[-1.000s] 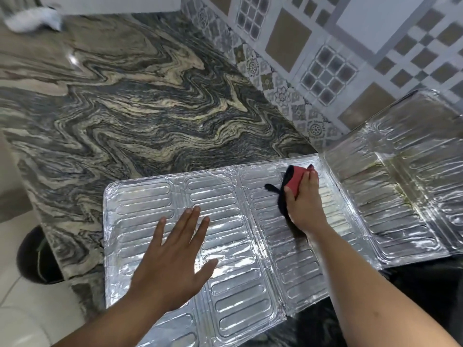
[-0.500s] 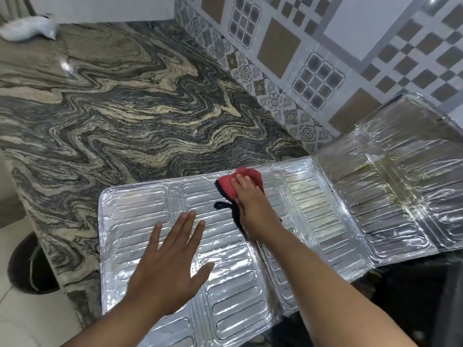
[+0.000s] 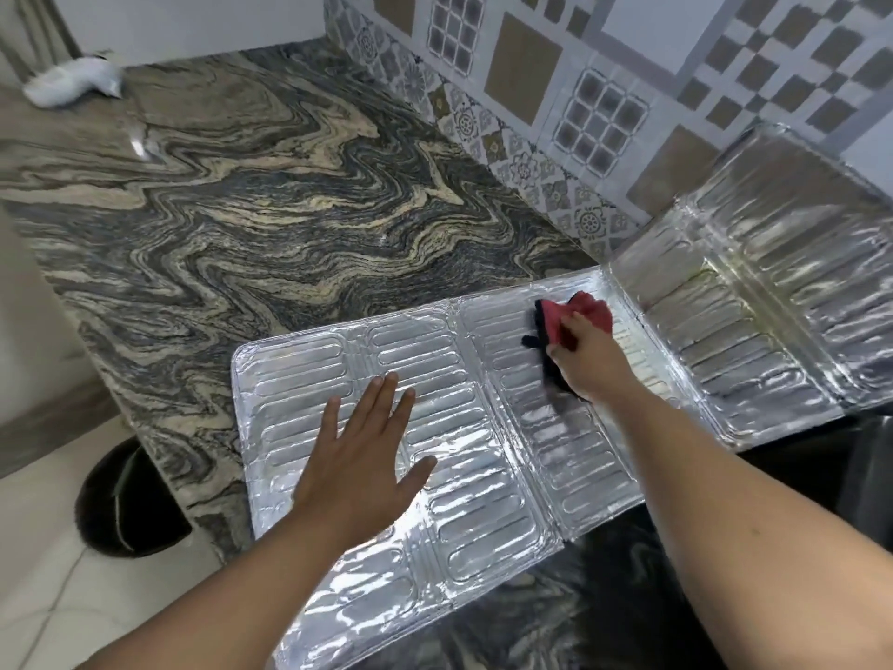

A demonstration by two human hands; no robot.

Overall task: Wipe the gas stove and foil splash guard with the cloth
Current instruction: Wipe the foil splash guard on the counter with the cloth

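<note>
Splash guard is lying flat on the counter, long axis running left-right, far right panels tilting up against the wall. Your left hand is pressing flat, fingers spread, gripping nothing. Your right hand is bunching the cloth at the middle panel's top edge; unwiped panels likely lying rightward, nearer that hand.

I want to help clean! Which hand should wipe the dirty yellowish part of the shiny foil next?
The right hand. It already holds the red cloth and is next to the yellowish panel. The left hand lies flat, pressing the foil splash guard down.
</note>
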